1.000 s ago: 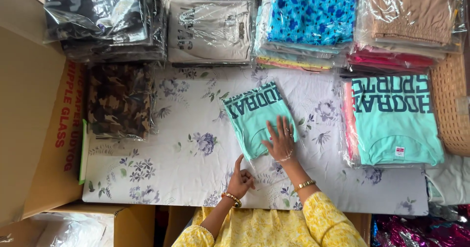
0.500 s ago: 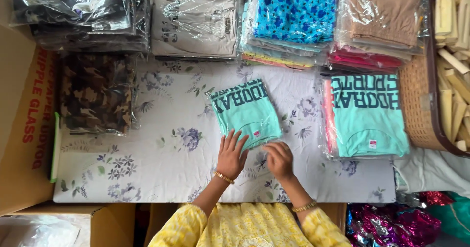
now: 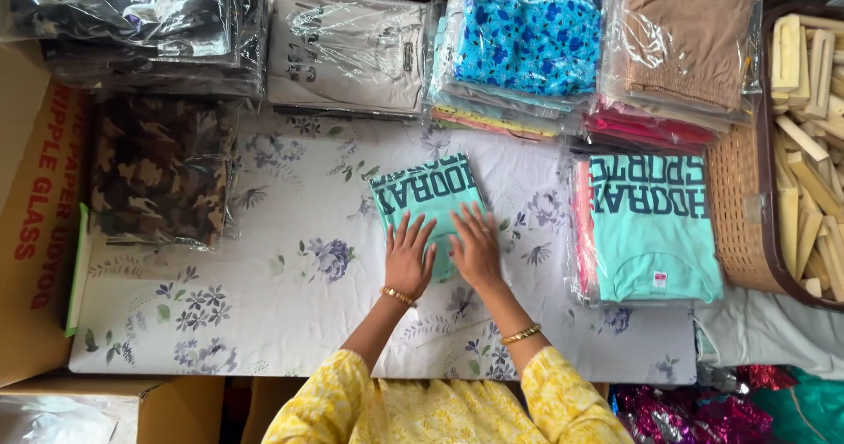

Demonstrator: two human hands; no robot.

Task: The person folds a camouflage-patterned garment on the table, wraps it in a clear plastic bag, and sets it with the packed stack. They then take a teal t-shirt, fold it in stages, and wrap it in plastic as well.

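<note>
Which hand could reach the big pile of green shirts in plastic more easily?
The right hand, probably. Both hands lie flat on the folded shirt, but the right one is on the pile's side; the left hand would have to cross over.

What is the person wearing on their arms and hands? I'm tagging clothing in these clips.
Both arms wear yellow sleeves with a fine pale print, ending before the wrists. The left hand is bare, with a thin gold bangle on its wrist. The right hand is bare too, with a similar gold bangle. No gloves or rings show.
</note>
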